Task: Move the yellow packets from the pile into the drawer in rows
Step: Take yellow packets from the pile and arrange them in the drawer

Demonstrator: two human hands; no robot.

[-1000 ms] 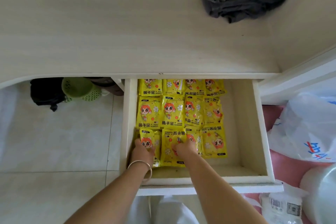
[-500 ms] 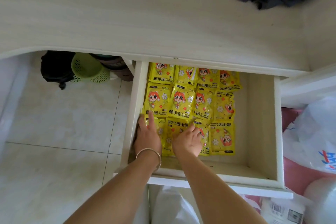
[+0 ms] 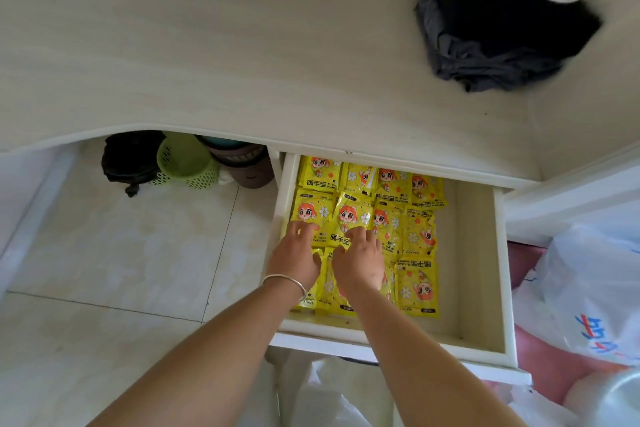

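Yellow packets (image 3: 417,282) lie rowed in the drawer (image 3: 474,253); both hands (image 3: 360,262) press flat.

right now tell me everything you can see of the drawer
The drawer is pulled open under the desk top, a cream box that looks like painted wood. Yellow packets lie flat in rows across its left and middle; the right strip is bare. The left hand and right hand rest on the packets.

Odds and ends around the pale wooden surface (image 3: 207,45)

Dark folded clothes (image 3: 502,28) lie on it at the far right; beneath it, on the tiled floor (image 3: 104,270), a green basket (image 3: 187,163) stands between a black bag (image 3: 128,159) and a brown pot (image 3: 246,163); white plastic bags (image 3: 588,288) lie right.
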